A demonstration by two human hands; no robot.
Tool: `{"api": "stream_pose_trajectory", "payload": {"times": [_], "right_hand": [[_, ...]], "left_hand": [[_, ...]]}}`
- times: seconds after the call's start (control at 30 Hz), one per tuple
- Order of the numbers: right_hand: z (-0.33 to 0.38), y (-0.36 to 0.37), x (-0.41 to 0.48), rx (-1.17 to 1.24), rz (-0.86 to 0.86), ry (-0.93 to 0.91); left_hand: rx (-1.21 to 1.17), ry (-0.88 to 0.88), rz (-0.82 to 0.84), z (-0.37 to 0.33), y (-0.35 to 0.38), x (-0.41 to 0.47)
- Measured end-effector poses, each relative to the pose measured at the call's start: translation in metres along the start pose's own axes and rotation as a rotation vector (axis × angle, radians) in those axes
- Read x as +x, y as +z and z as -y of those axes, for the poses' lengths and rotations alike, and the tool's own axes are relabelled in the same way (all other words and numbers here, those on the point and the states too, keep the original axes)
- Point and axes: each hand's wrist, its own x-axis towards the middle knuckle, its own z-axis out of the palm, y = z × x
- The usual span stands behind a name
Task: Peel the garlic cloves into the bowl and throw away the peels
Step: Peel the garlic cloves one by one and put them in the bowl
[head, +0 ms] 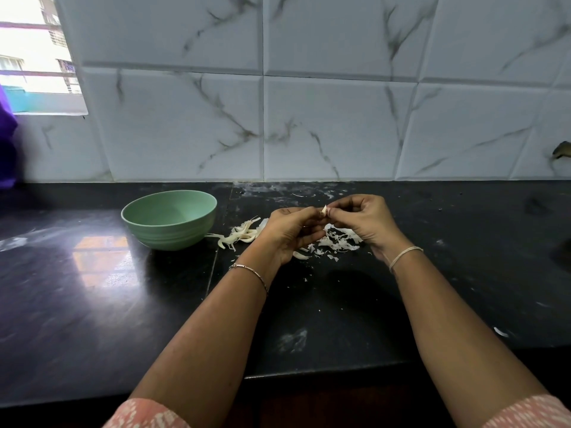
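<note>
Both hands meet above the counter's back edge: left hand and right hand pinch one garlic clove. It looks light, firm, papery-skinned; best held by its ends. Green bowl sits left, peels beneath.

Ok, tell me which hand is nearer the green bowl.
Left. The left hand sits just right of the bowl, a heap of peels between them; the right hand is farther right, beyond the left. Both pinch one garlic clove.
</note>
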Motion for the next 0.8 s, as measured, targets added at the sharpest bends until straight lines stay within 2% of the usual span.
{"api": "stream_pose_trajectory", "payload": {"times": [0.37,0.47,0.53,0.6,0.7,0.8], "right_hand": [[-0.002,0.0,0.003,0.023,-0.012,0.037],[-0.008,0.002,0.008,-0.026,-0.133,0.016],[-0.011,0.0,0.01,-0.137,-0.239,-0.017],[-0.013,-0.002,0.009,-0.368,-0.265,-0.094],[-0.014,0.001,0.002,-0.636,-0.195,-0.182],[-0.017,0.004,0.0,-0.697,-0.131,-0.214]], "left_hand": [[-0.061,-0.024,0.003,0.0,0.002,0.002],[-0.085,-0.024,0.038,0.0,0.0,0.001],[-0.096,-0.021,0.065,-0.001,-0.002,0.001],[-0.089,-0.013,0.069,-0.002,-0.004,0.0],[-0.061,0.028,0.047,-0.009,-0.008,-0.006],[-0.006,0.135,-0.002,-0.027,-0.021,-0.015]]}}
